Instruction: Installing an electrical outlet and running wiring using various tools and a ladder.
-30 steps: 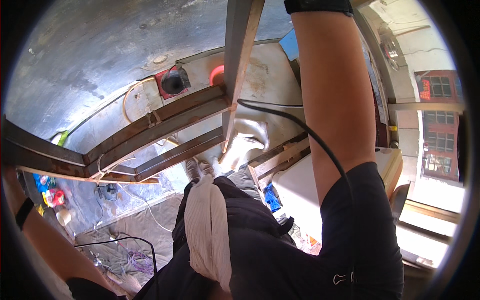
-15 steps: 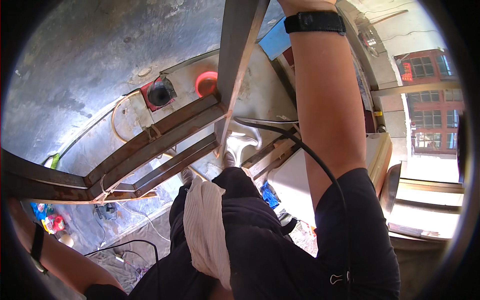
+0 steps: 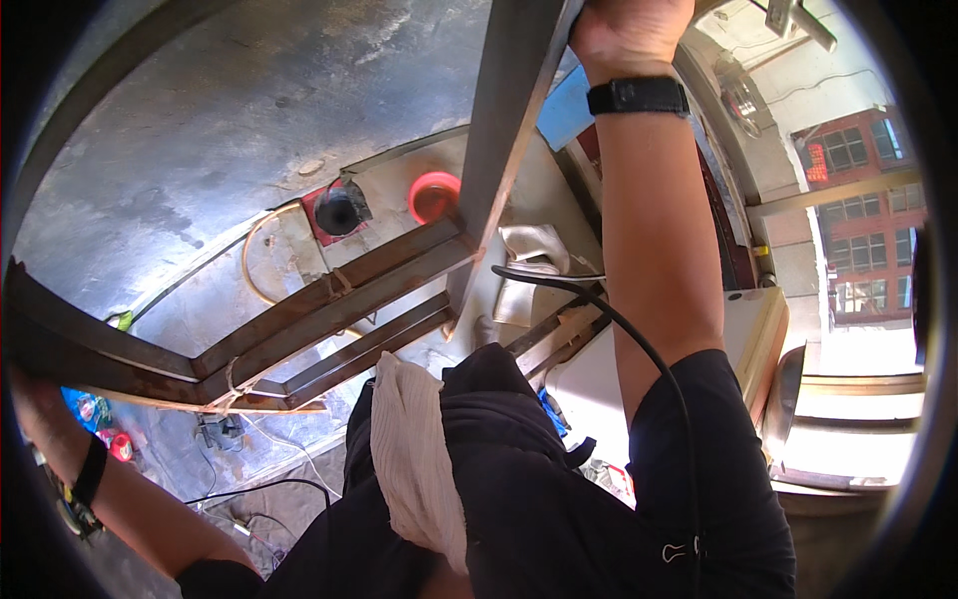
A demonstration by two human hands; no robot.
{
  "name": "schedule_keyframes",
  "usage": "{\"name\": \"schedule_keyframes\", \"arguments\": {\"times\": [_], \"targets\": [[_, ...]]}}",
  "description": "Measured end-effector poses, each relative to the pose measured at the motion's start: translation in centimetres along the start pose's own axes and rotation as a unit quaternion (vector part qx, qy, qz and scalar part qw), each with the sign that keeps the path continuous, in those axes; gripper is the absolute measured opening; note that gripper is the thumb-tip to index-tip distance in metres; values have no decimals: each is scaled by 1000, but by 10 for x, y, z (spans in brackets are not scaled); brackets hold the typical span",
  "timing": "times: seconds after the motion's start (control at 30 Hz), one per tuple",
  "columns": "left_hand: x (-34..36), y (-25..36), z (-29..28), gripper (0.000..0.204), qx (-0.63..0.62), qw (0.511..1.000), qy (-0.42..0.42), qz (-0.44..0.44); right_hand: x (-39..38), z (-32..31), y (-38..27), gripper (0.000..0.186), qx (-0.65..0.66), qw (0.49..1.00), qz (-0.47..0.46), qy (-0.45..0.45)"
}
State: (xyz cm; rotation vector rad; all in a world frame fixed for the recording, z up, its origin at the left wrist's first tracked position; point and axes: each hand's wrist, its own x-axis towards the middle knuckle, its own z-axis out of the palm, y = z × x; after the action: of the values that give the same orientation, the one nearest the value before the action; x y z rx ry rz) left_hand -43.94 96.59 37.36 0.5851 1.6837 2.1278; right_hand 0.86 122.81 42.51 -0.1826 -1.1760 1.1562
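Observation:
A rusty brown metal frame [image 3: 329, 285] of welded bars runs from the left rim to the upper middle, with a broad upright bar [image 3: 514, 110] rising from its right end. At the top, my right hand [image 3: 636, 38] is closed on the edge of that upright bar; its fingertips are mostly behind the metal. My left hand [image 3: 42, 409] is at the far left, against the underside of the frame's left end, in the dim rim of the picture. Its fingers are hidden. Thin ties [image 3: 233, 384] are wound around the lower bars.
A red bowl [image 3: 433, 198] and a dark round opening in a red square [image 3: 339, 212] lie beyond the frame. A black cable [image 3: 599, 304] crosses beside my right arm. Pale cloth [image 3: 534, 250] lies on the floor. A white cabinet-like box [image 3: 689, 379] stands at right.
The whole view has shifted, so frame and floor things sit lower and further right. More of my right hand now shows, still at the upright bar. My left forearm has come further into view.

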Motion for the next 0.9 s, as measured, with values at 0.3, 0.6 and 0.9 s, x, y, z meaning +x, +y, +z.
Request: {"name": "schedule_keyframes", "arguments": {"times": [0.3, 0.6, 0.9], "targets": [[19, 2, -13, 47, -56, 998, 28, -32, -3, -19, 9, 33, 115, 991, 39, 52], [39, -10, -45, 55, -116, 987, 7, -114, -27, -42, 19, 42, 232, 965, 123, 24], [-40, -28, -11, 38, -122, 990, 18, -66, -58, -53, 10, 38, 217, 941, 196, 168]]}}
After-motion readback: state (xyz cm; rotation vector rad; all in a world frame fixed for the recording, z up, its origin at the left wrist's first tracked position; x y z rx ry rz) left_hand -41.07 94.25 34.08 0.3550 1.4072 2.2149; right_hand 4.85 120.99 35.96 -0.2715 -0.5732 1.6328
